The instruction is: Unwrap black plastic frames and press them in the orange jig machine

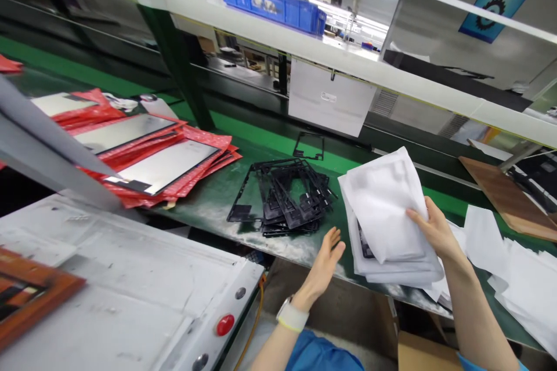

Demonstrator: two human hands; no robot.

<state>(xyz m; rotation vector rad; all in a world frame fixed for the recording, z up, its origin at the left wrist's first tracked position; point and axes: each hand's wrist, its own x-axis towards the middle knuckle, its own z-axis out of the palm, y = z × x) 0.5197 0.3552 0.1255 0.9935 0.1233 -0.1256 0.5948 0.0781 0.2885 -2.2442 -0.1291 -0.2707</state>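
My right hand [430, 226] pinches the right side of a white foam sheet on a stack of white sleeves [387, 208]. A dark part shows between the layers at the stack's left side. My left hand [328, 255], with a watch on its wrist, hovers over the bench's front edge, left of the stack, fingers spread and nothing in them. Beyond it lies a loose pile of thin black frames [289, 197] on the green bench, and one more black frame [310, 146] lies flat behind the pile.
Silvery panels [169, 165] on red bubble wrap lie at the left. A white machine [130, 295] with a red button [225, 324] fills the lower left. White sheets [526, 284] and a brown board [509, 197] are at the right. A shelf rail [270, 29] crosses above the bench.
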